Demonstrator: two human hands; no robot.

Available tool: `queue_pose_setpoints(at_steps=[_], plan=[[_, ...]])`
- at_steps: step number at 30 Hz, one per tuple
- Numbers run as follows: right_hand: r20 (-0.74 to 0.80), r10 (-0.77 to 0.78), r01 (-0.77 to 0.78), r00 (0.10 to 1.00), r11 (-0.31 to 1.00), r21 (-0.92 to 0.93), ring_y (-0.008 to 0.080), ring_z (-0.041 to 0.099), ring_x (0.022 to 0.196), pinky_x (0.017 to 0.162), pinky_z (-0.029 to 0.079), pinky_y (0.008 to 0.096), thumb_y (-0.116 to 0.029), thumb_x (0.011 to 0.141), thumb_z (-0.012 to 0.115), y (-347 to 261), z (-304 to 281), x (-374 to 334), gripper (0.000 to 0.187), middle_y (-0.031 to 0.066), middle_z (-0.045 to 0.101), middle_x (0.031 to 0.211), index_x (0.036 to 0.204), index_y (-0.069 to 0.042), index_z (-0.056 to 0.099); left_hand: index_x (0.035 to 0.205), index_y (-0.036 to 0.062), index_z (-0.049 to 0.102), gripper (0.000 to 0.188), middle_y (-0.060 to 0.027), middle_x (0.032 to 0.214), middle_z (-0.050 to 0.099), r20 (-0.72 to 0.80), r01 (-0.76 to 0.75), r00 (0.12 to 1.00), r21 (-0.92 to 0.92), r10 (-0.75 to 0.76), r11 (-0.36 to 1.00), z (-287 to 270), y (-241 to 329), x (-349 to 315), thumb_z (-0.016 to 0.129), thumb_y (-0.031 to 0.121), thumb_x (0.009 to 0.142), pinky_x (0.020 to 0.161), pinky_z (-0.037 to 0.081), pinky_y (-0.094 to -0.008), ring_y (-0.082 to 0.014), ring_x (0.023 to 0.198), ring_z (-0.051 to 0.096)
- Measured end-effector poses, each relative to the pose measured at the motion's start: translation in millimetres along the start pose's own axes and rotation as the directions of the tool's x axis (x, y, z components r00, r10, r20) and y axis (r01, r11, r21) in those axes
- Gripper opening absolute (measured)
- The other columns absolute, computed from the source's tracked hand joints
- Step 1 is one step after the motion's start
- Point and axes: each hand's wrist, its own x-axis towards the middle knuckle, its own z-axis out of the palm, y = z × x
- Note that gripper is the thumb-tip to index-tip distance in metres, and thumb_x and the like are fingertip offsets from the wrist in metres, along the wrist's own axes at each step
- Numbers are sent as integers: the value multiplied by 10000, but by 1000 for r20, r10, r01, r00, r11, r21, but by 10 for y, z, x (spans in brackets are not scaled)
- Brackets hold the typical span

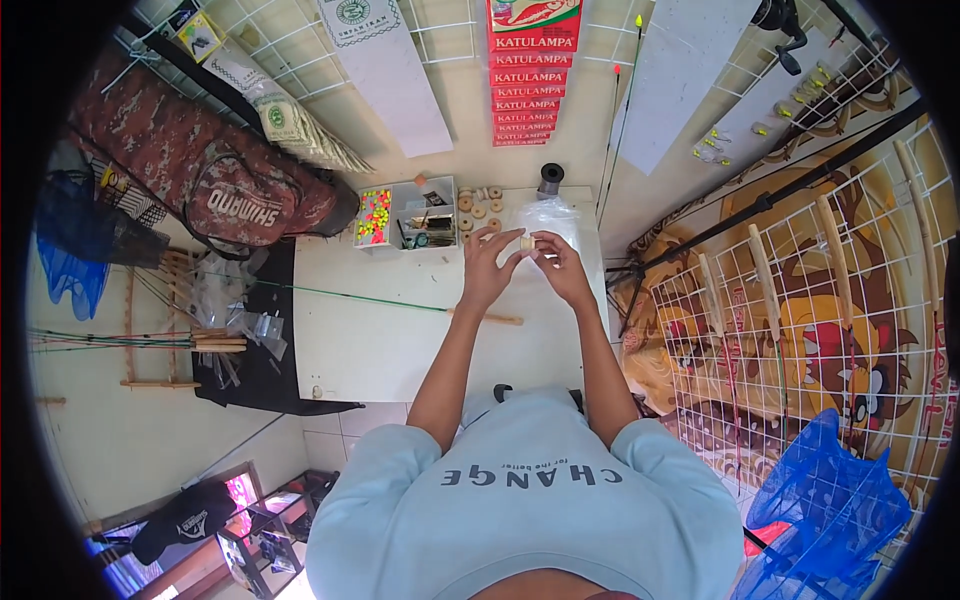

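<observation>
Over the far part of the white table, both of my hands hold a small pale spool between them. My left hand grips its left side between thumb and forefinger. On the spool's right side, the fingertips of my right hand are closed. Past my hands lie clear plastic bags. Several small wooden spools are grouped beyond my left hand. A thin green fishing rod lies across the table, its wooden handle passing beneath my left forearm.
A grey divided tray with bright floats and small tools stands at the far left. Behind the bags is a dark spool. A camouflage rod bag hangs at left. White wire racks and blue nets are on the right.
</observation>
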Motion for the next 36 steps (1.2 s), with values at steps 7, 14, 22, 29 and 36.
queue_pose_setpoints(at_steps=[7, 14, 22, 29, 36], plan=[[23, -56, 55, 998, 997, 50, 134, 590, 945, 764, 454, 269, -102, 886, 608, -48, 35, -4, 337, 44, 629, 1001, 1216, -92, 540, 1090, 167, 671, 335, -26, 1084, 641, 82, 68, 995, -182, -54, 981, -42, -70, 39, 736, 179, 761, 956, 392, -381, -248, 1091, 475], [194, 58, -175, 979, 723, 668, 151, 595, 1002, 876, 456, 301, -211, 933, 559, -96, 202, -38, 447, 86, 634, 1088, 1329, -49, 428, 1046, 165, 684, 358, 1, 1058, 650, -48, -9, 999, -138, 3, 990, -104, -8, 12, 759, 111, 701, 934, 390, -368, -226, 1035, 487], [249, 125, -246, 960, 800, 547, 124, 585, 1006, 819, 448, 273, -161, 881, 644, -67, 200, -10, 449, 52, 636, 1079, 1276, -16, 489, 1072, 153, 680, 394, -41, 1053, 631, 48, 94, 995, -223, -85, 970, -184, -33, -16, 741, 35, 702, 914, 444, -345, -213, 1032, 532], [227, -5, -166, 974, 664, 729, 94, 572, 919, 790, 442, 245, -81, 857, 656, -31, 201, -36, 445, 32, 634, 1042, 1262, 17, 499, 1103, 72, 643, 338, -68, 1138, 606, 143, 262, 965, -530, -220, 806, -123, -28, 1, 727, 89, 776, 954, 438, -342, -183, 1066, 580], [73, 99, -122, 992, 868, 482, 126, 600, 894, 814, 460, 269, -71, 840, 651, -26, 183, -14, 314, 67, 663, 963, 1134, 22, 595, 1150, 60, 623, 345, -62, 1110, 643, 48, 243, 962, -600, -269, 762, -172, -172, 2, 705, 135, 824, 897, 425, -302, -125, 1019, 584]])
